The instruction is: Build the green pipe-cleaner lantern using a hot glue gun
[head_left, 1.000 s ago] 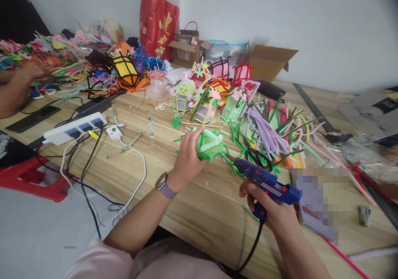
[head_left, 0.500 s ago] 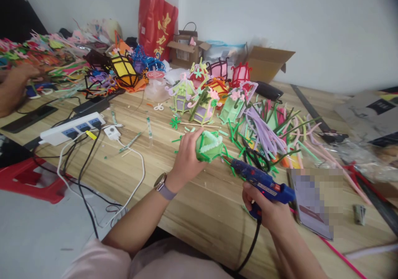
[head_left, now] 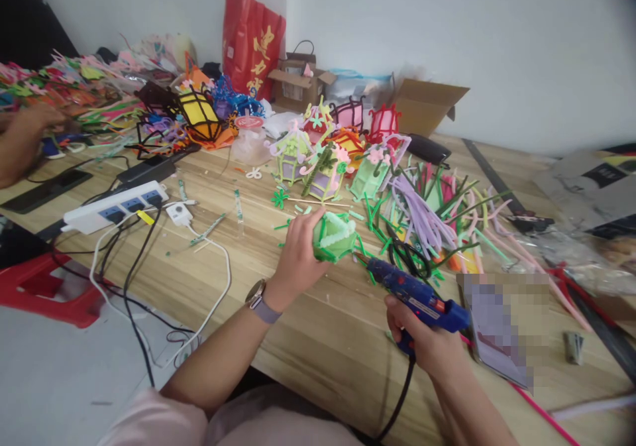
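Observation:
A small green pipe-cleaner lantern point(head_left: 336, 236) sits in my left hand point(head_left: 301, 250), whose fingers close around its left side. Pale green fuzzy strips run over the lantern's top. My right hand point(head_left: 415, 330) is wrapped round the handle of a blue hot glue gun point(head_left: 415, 293). The gun's nozzle points left, right beside the lantern's lower right edge; whether it touches cannot be made out. Beyond the lantern lie a green pipe-cleaner flower point(head_left: 280, 198) and a thin wooden stick point(head_left: 320, 201).
Finished lanterns point(head_left: 325, 167) stand behind my hands, with bundled purple pipe cleaners point(head_left: 422, 211) to their right. A tablet point(head_left: 497, 333) lies by my right wrist. At left are a power strip point(head_left: 116, 206), a white cable point(head_left: 226, 260) and another person's hand point(head_left: 32, 131).
The glue gun and my right hand have shifted very slightly left and down. My left hand keeps its hold on the lantern, almost unmoved.

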A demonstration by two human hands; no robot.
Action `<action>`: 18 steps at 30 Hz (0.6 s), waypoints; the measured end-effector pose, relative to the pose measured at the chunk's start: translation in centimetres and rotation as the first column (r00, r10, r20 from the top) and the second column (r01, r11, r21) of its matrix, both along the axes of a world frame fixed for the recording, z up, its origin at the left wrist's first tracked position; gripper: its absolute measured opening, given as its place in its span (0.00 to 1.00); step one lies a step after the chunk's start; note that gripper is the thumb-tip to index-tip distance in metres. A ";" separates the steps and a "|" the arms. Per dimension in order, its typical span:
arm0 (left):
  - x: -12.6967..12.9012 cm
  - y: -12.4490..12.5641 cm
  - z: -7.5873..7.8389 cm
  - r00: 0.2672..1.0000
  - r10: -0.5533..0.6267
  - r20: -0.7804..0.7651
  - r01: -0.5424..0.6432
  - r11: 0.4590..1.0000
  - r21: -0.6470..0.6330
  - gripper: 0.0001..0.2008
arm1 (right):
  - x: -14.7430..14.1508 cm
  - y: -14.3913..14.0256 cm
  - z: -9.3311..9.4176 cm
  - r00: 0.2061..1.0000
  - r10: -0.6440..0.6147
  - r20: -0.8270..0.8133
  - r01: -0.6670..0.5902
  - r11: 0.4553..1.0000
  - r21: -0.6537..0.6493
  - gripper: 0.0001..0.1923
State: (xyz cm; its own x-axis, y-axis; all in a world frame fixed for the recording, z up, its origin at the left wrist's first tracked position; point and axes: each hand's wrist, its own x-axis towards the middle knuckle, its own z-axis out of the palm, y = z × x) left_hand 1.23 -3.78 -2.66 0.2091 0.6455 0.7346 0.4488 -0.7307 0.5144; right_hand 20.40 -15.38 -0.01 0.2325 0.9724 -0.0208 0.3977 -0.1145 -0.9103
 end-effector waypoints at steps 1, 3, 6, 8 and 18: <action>0.0 0.0 0.0 1.000 0.001 0.000 -0.001 1.000 0.003 0.37 | 0.0 0.0 0.0 1.000 -0.004 -0.001 0.004 1.000 -0.002 0.27; 0.0 0.0 0.0 1.000 0.004 0.000 -0.004 1.000 0.005 0.37 | 0.0 0.0 -0.1 1.000 -0.010 -0.007 0.010 1.000 -0.003 0.27; 0.1 0.0 0.1 1.000 0.002 0.000 -0.002 1.000 0.000 0.37 | 0.0 0.0 -0.2 1.000 -0.005 -0.003 0.005 1.000 -0.002 0.27; 0.0 0.0 0.1 1.000 -0.005 -0.003 0.005 1.000 -0.007 0.37 | 0.0 -0.1 -0.1 1.000 0.004 -0.002 -0.004 1.000 -0.002 0.27; 0.0 -0.1 0.0 1.000 -0.007 -0.010 0.007 0.999 -0.032 0.37 | 0.0 -0.2 0.1 0.999 0.010 0.038 -0.009 1.000 -0.022 0.27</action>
State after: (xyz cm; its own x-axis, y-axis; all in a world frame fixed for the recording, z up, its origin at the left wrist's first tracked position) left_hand 1.24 -3.87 -2.64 0.2210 0.6668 0.7117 0.4487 -0.7175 0.5328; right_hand 20.42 -15.61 0.08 0.2247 0.9739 -0.0334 0.4334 -0.1305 -0.8917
